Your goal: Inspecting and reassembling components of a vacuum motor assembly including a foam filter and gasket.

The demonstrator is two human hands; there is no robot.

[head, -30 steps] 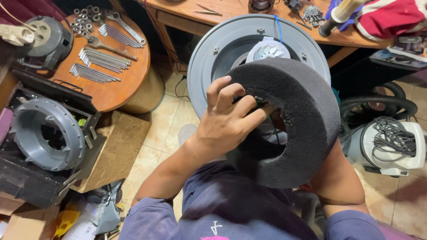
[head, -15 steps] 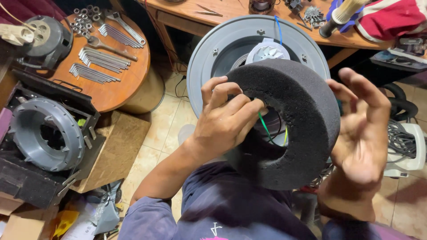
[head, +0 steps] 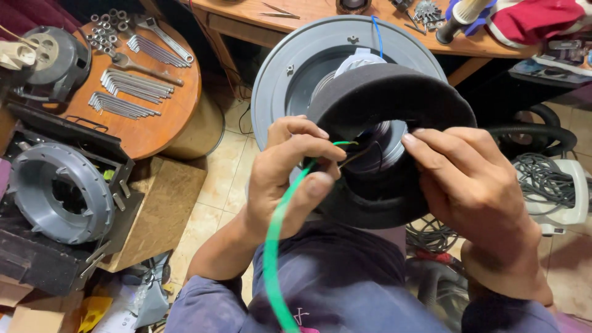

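A thick black foam ring sits on a round grey plastic housing in front of me. My left hand pinches a green wire between thumb and fingers at the ring's left rim; the wire curves down toward my lap. My right hand rests on the ring's right side, its fingertips reaching into the central hole where thin wires show. A white motor part with a blue wire pokes up behind the ring.
A round wooden table at the left carries rows of wrenches and sockets. Another grey housing lies on a dark case. A wooden bench stands behind. A white appliance with a coiled cord sits at the right.
My right hand came up from behind the ring and reached into its hole. My left hand shifted from gripping the foam to pulling out a green wire. The ring tilted flatter.
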